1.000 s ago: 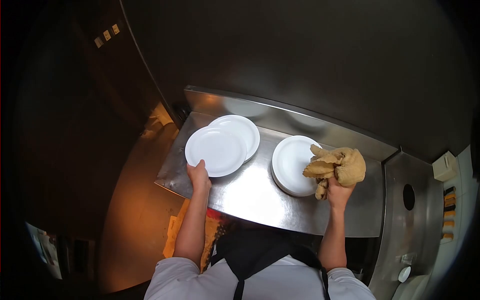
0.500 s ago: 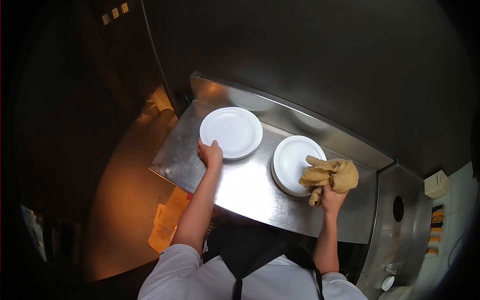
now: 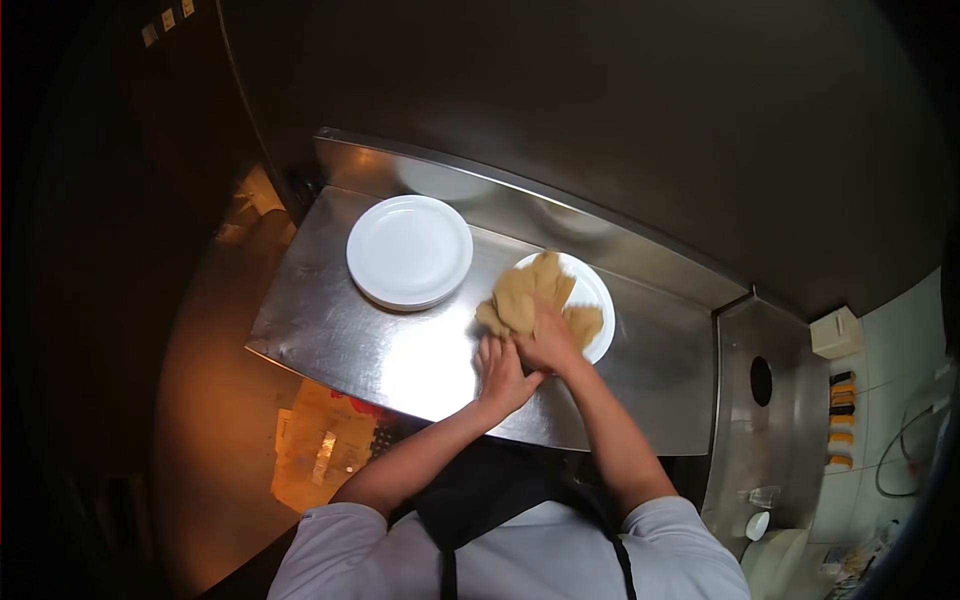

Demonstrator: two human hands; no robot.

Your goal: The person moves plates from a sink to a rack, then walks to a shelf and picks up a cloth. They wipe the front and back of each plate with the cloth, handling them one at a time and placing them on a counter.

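A tan cloth (image 3: 516,298) lies bunched over the white plates (image 3: 592,290) at the right, covering their left part. My right hand (image 3: 550,338) is closed on the cloth and presses it onto the top plate. My left hand (image 3: 507,380) is at the near left edge of these plates, fingers stretched out and thumb apart, the fingertips against the cloth's lower edge. Whether it touches the plate rim is hidden. To the left, a second stack of white plates (image 3: 410,250) stands on the steel counter, untouched by either hand.
The steel counter (image 3: 650,385) has a raised back edge (image 3: 640,245). Further right is a steel surface with a round dark hole (image 3: 761,381). Knives with orange and black handles (image 3: 842,420) are along the tiled wall. An orange-lit box (image 3: 325,440) is below the counter's left front.
My left hand has left the left plate stack and moved right to the other plates. My right hand has moved the cloth leftward across the top plate. The camera view has shifted.
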